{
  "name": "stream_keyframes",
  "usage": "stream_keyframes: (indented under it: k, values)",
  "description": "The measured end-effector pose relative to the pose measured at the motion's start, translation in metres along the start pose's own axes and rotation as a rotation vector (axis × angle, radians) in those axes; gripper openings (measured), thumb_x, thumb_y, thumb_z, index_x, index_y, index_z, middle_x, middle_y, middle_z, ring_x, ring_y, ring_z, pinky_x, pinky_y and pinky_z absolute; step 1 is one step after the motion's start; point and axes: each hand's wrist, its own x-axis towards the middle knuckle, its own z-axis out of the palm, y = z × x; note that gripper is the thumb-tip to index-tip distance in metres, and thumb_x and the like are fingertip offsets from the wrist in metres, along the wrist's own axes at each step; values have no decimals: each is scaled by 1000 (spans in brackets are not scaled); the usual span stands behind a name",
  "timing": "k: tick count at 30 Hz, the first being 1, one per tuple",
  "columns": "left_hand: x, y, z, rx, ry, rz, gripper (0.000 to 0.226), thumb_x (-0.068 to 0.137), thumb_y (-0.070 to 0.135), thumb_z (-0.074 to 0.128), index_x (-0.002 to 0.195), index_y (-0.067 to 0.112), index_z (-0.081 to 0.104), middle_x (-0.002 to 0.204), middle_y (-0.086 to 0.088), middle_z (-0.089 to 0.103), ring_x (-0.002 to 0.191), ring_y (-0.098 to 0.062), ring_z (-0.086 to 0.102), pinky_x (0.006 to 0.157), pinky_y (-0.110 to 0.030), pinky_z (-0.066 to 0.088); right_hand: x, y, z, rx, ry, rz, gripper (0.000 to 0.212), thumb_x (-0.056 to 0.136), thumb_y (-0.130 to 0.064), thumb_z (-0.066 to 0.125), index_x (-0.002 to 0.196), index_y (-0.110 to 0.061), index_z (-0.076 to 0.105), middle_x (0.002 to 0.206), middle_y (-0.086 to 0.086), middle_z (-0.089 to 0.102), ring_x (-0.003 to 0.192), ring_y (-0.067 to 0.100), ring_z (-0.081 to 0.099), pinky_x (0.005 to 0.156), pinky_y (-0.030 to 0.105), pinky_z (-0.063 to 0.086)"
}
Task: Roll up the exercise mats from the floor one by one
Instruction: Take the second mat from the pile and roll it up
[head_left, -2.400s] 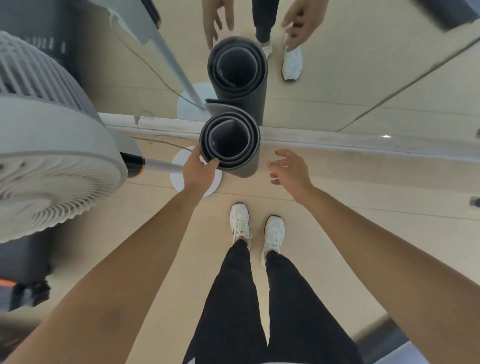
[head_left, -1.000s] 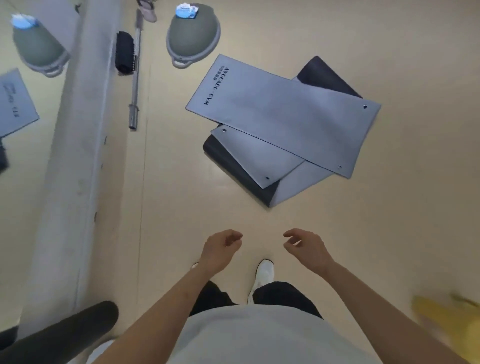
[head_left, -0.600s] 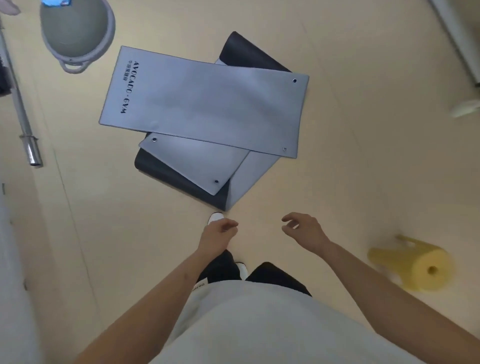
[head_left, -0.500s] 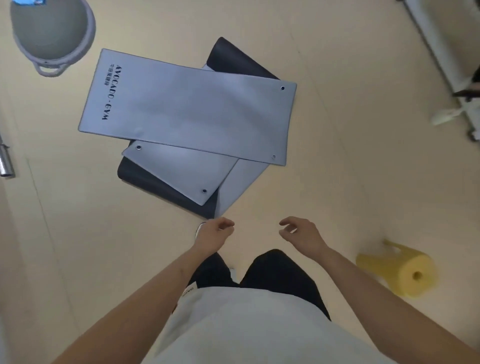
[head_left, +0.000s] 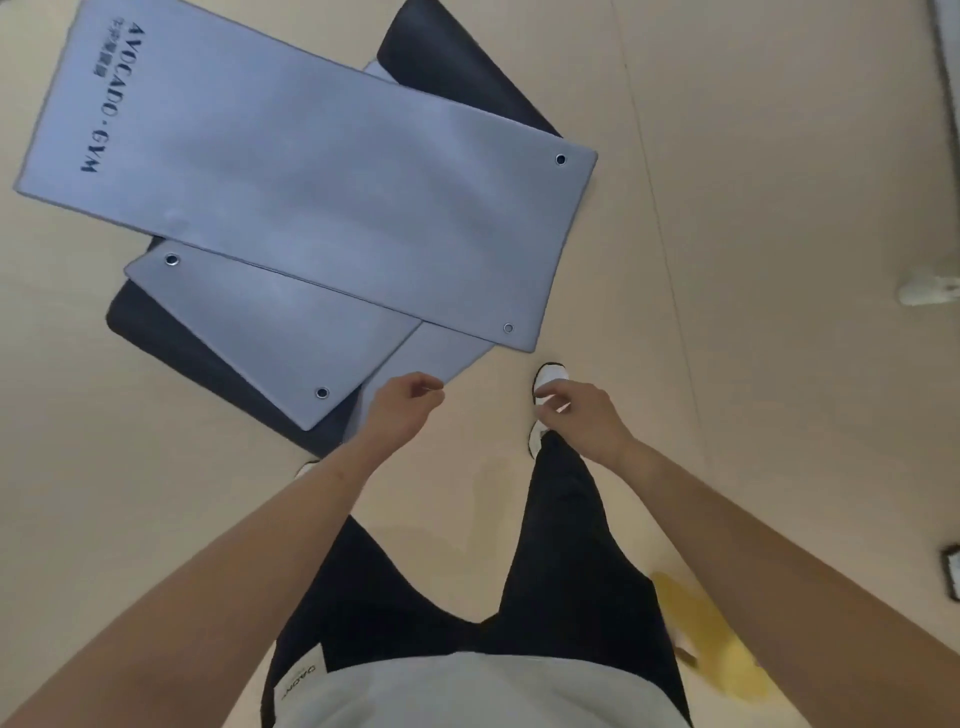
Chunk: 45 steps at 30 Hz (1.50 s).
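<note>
View from a head-worn camera, looking down at a pale beige floor (head_left: 779, 208). A loose pile of exercise mats lies flat on it, ahead and to the left of the person.

The top grey mat (head_left: 311, 176) is the largest in view. It has dark lettering reading "AVOCADO·GYM" along its far left end and a small metal eyelet near each corner at the near right end. Under it, at a different angle, lies a second grey mat (head_left: 275, 332), also with eyelets. A strip of a third grey mat (head_left: 441, 353) shows between those two. A dark mat (head_left: 457, 83) lies at the bottom and sticks out at the far side and the near left.

Both bare forearms reach forward. The left hand (head_left: 402, 405) hovers above the near corner of the pile with its fingers loosely curled, grasping nothing. The right hand (head_left: 584, 415) hangs beside it over a white shoe (head_left: 550, 375), also loosely curled and empty. Neither hand touches a mat.

A blurred yellow object (head_left: 711, 649) lies on the floor at the lower right; what it is cannot be told.

All four visible mats are still unrolled, with no edge lifted or turned over. For this pile the work appears not yet begun. The top grey mat looks like the natural first one to roll, with three more to follow.
</note>
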Motion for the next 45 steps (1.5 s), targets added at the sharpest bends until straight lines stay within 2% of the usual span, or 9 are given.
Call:
stream_keyframes:
  k: [6,12,19,24,29,33,35,41,45]
  values:
    - [132,1,124,-280,188,-207,19,90,19,68,109,20,74,104,-5,76,85,-19,70,95,-45,58,183,100,-46,-68,-108,-22,24,93,-28,69,116,-20,71,98,-4,68,92,17,62,81,27,44]
    - [281,-50,241,-380,130,-270,25,89,22,70,114,19,72,108,-6,75,88,-18,69,93,-41,57,354,211,-17,-121,-133,-84,28,90,-31,74,116,-21,69,96,-4,71,84,15,62,82,29,47]
    - [450,-114,325,-591,222,-309,32,95,13,64,127,16,60,102,-1,66,76,-12,60,71,-25,51,499,318,48,-108,-143,-140,49,84,-26,81,129,-24,63,114,-3,64,90,20,67,89,30,52]
    - [513,-108,355,-983,305,-368,27,99,15,62,125,19,57,100,2,64,85,-15,59,75,-27,46,540,352,48,-115,-132,-191,59,81,-32,85,134,-29,59,120,-6,63,94,15,63,77,11,47]
    - [515,-101,357,-1248,276,-421,12,102,24,62,114,20,59,104,2,71,95,-17,67,97,-37,54,548,353,31,-173,-147,-258,69,80,-26,86,141,-29,54,131,-6,58,104,14,59,91,26,49]
    - [487,-83,340,-1399,213,-384,5,103,20,61,105,16,62,96,1,76,90,-16,72,73,-28,61,543,332,16,-339,-138,-429,79,76,-18,86,146,-26,50,146,-1,48,127,21,48,106,30,41]
    - [465,-72,327,-1482,182,-355,8,103,17,62,108,13,66,96,-1,78,92,-17,74,77,-29,61,534,318,8,-429,-98,-527,79,72,-17,87,144,-22,54,143,6,47,126,29,46,105,33,40]
    - [388,-53,279,-1706,175,-388,7,97,12,67,103,10,68,98,-4,74,80,-17,75,66,-25,61,521,269,-11,-410,220,-913,46,77,-20,79,121,-14,69,115,13,63,102,35,52,91,43,47]
    - [338,-55,246,-1730,184,-375,20,85,13,71,104,10,68,106,-4,74,91,-15,71,84,-22,59,522,240,-30,-485,281,-974,27,86,-12,70,112,-13,74,110,9,70,99,37,58,89,44,45]
